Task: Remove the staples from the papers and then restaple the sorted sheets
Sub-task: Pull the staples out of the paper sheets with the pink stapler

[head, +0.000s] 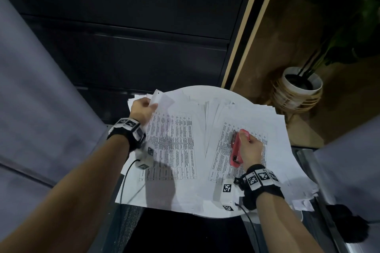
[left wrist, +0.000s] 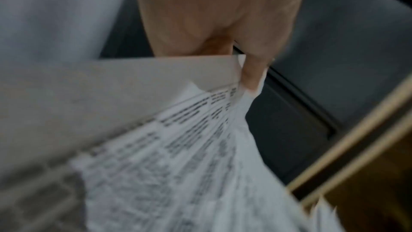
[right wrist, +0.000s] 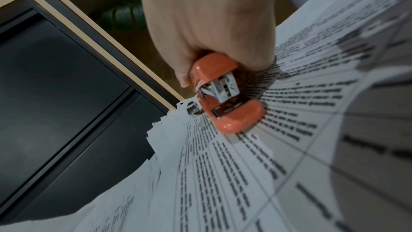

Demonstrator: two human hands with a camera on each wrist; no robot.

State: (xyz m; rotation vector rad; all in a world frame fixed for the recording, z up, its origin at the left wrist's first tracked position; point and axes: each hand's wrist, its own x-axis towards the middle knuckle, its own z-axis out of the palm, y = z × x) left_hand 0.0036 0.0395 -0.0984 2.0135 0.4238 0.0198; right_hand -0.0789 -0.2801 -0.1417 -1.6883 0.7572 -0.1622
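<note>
Round white table point(head: 205, 89), centre of the head view, almost buried under printed white paper sheets point(head: 176, 150). Left hand point(head: 141, 112) pinches a lifted corner of the left sheaf, thumb and fingers closed on it; fingertips hidden by paper. Right hand point(head: 250, 150) is wrapped round a coral-red plastic stapler point(head: 236, 148) resting on the right pile point(head: 246, 129). Print is blurred, unreadable; staples can't be made out.

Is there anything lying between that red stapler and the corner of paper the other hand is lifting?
Nothing visible blocks it. Between the stapler in the right hand and the corner pinched by the left hand lie only flat printed sheets.
</note>
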